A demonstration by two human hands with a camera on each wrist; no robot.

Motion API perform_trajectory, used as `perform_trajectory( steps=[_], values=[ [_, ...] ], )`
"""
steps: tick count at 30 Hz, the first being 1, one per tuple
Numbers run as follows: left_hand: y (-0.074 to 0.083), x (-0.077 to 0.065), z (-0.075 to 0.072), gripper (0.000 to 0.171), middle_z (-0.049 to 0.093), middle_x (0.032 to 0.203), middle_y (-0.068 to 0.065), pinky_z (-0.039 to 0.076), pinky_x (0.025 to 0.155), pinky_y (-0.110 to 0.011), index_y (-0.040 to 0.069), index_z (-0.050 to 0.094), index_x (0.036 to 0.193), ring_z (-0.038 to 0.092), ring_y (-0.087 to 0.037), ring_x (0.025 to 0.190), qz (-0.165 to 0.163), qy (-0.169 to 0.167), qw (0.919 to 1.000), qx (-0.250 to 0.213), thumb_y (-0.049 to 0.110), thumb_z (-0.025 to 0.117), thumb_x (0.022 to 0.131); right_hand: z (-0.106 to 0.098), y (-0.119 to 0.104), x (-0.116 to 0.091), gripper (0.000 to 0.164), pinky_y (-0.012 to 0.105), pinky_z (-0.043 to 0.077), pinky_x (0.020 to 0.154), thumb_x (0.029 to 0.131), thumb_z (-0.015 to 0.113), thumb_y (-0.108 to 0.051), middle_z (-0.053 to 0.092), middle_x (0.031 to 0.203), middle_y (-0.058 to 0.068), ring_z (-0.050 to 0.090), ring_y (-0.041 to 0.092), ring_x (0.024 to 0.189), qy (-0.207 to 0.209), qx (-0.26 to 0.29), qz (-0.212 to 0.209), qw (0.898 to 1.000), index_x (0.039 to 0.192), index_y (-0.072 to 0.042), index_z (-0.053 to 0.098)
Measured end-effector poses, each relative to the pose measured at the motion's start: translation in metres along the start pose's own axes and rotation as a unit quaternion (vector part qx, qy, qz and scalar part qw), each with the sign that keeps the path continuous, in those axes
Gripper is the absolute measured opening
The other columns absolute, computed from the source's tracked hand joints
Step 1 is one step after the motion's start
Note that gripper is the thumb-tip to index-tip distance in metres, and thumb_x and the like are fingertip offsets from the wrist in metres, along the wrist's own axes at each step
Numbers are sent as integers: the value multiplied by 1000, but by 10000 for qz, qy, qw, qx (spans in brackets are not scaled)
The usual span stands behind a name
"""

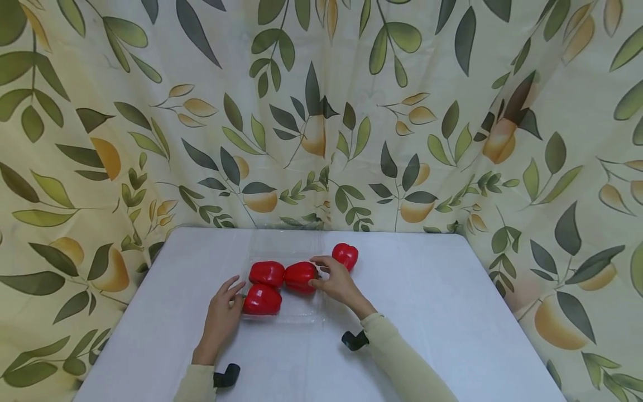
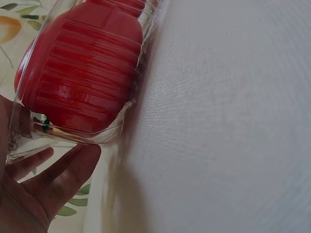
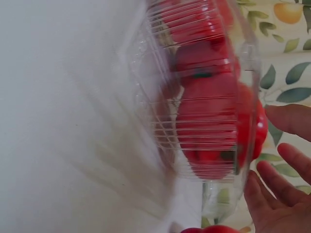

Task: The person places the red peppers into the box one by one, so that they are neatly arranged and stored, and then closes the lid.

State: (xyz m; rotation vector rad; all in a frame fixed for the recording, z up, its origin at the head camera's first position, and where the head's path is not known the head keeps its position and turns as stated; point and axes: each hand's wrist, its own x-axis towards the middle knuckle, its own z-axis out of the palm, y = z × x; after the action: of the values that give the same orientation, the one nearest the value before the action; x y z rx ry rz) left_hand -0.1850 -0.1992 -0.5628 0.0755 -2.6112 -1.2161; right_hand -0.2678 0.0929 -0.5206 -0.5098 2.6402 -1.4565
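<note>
Three red bell peppers sit in a clear plastic container [image 1: 301, 316], its ribbed wall showing in both wrist views. Two of them, the back left pepper [image 1: 266, 273] and front left pepper [image 1: 262, 300], lie against each other; the right pepper [image 1: 300, 277] touches the back one. My right hand [image 1: 337, 281] is at the right pepper's stem end, fingers spread, with fingertips by the pepper and the container rim. At the container's left side, my left hand [image 1: 223, 310] has its fingers loosely bent, and a fingertip touches the clear wall in the left wrist view.
Another red bell pepper [image 1: 345, 255] lies on the white table [image 1: 412, 290], outside the container and just behind my right hand. Past the table's back edge hangs a leaf-patterned curtain [image 1: 351, 139]. Black wrist mounts [image 1: 355, 340] stick out from the sleeves.
</note>
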Motion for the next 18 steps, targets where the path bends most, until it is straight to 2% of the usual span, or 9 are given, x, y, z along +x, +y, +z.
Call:
perform_trajectory(
  steps=[4, 10, 15, 18],
  values=[
    [1, 1, 1, 35, 50, 147, -11, 57, 91, -46, 6, 64, 130, 63, -36, 119, -14, -18, 10000, 38, 12, 56, 97, -5, -2, -2, 59, 44, 54, 100, 78, 81, -15, 59, 136, 7, 57, 30, 126, -39, 99, 63, 9999, 132, -16, 57],
    [3, 1, 0, 35, 49, 148, -11, 58, 90, -45, 6, 63, 131, 63, -36, 118, -13, -20, 10000, 33, 11, 55, 97, -18, -15, -3, 57, 49, 55, 95, 80, 78, -12, 60, 133, 12, 60, 35, 120, 26, 287, -151, 9995, 133, -14, 57],
    [4, -2, -1, 36, 48, 149, -11, 58, 90, -45, 5, 62, 132, 63, -36, 118, -109, -83, 9999, 51, 11, 54, 97, -28, -28, -9, 54, 51, 56, 93, 80, 77, -12, 62, 130, 10, 62, 36, 116, 85, 334, -313, 9989, 131, -16, 58],
    [5, -1, -1, 36, 50, 147, -13, 59, 88, -44, 3, 62, 131, 66, -36, 113, -37, -5, 10000, 55, 10, 54, 96, -34, -33, -12, 53, 49, 57, 92, 81, 77, -14, 62, 129, 8, 63, 34, 114, 98, 265, -410, 9988, 131, -17, 58]
  ],
)
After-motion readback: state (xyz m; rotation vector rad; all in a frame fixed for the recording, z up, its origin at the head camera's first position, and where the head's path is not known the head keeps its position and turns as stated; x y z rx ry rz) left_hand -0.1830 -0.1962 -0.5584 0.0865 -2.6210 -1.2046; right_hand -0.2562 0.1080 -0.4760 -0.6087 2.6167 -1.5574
